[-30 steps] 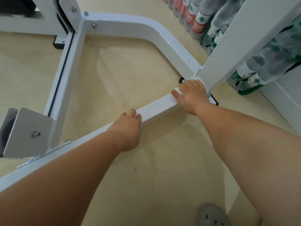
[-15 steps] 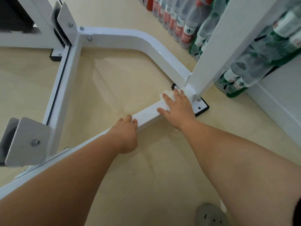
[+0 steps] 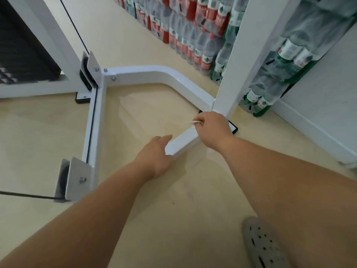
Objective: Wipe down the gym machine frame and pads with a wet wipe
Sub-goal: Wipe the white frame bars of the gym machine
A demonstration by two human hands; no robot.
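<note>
The white gym machine frame (image 3: pixel 154 73) lies low on the beige floor, with a bent base bar and a white upright post (image 3: pixel 241 60) at the right. My right hand (image 3: pixel 211 128) grips the wet wipe (image 3: pixel 190 122) beside the post's foot; only a thin white edge of the wipe shows past the curled fingers. A short stretch of the near base bar (image 3: pixel 183 141) is visible between my hands. My left hand (image 3: pixel 154 155) rests on that bar with its fingers straight.
Packs of water bottles (image 3: pixel 193 35) stand along the back and behind the post. A white wall with skirting (image 3: pixel 318 117) runs at the right. Metal brackets (image 3: pixel 77 178) and a black cable (image 3: pixel 90 124) sit along the left bar. A grey shoe (image 3: pixel 264 246) is at the bottom right.
My right hand has gone from pressing the wipe flat on the bar to lifting it, bunched in curled fingers, by the post. The view has tilted up. The left hand stays on the bar.
</note>
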